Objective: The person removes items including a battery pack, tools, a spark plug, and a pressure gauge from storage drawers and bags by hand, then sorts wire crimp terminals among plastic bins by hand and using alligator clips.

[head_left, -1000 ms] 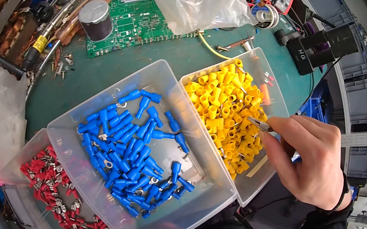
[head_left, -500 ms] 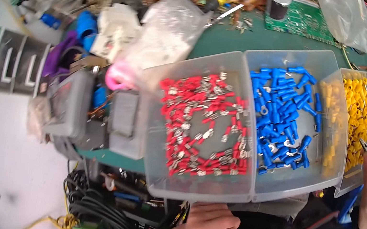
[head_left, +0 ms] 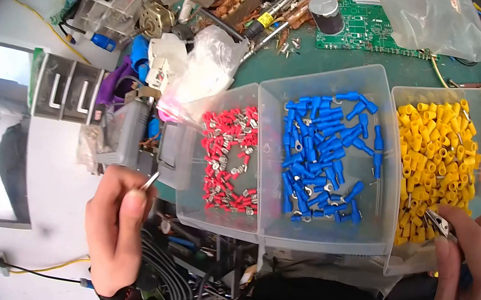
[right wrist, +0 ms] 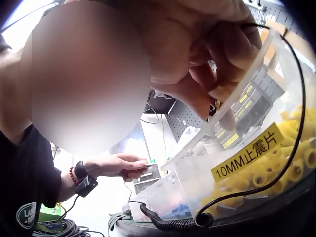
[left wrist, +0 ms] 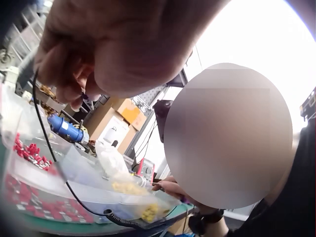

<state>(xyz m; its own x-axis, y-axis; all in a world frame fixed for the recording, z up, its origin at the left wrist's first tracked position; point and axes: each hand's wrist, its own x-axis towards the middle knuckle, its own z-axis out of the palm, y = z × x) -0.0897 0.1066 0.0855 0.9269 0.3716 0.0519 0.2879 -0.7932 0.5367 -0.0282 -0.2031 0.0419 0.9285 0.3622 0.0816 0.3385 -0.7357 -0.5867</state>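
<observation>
My right hand [head_left: 474, 272] pinches a small metal crocodile clip [head_left: 437, 222] between thumb and fingers, over the near right part of a clear bin [head_left: 402, 96] of yellow insulated terminals [head_left: 436, 157]. Off to the left of the bins, my left hand [head_left: 116, 225] is raised and pinches a slim, shiny metal piece [head_left: 150, 181] that points up; its kind I cannot tell. The middle bin [head_left: 272, 95] holds blue ring terminals [head_left: 316, 156]. In the left bin [head_left: 181, 200] lie red crimp terminals [head_left: 230, 154]. Fingers hide most of both held pieces in the wrist views.
Behind the bins lie a green circuit board [head_left: 375, 29], a plastic bag [head_left: 431, 20] and a screwdriver [head_left: 474, 85]. Grey lidded boxes [head_left: 122, 133] and crumpled clear plastic [head_left: 214, 60] crowd the left side. Coiled black cable [head_left: 168, 275] sits below the left hand.
The head view has swung left, then partly back. My left hand has come up from the bins' near edge to their left. My right hand stays by the yellow terminals with the clip.
</observation>
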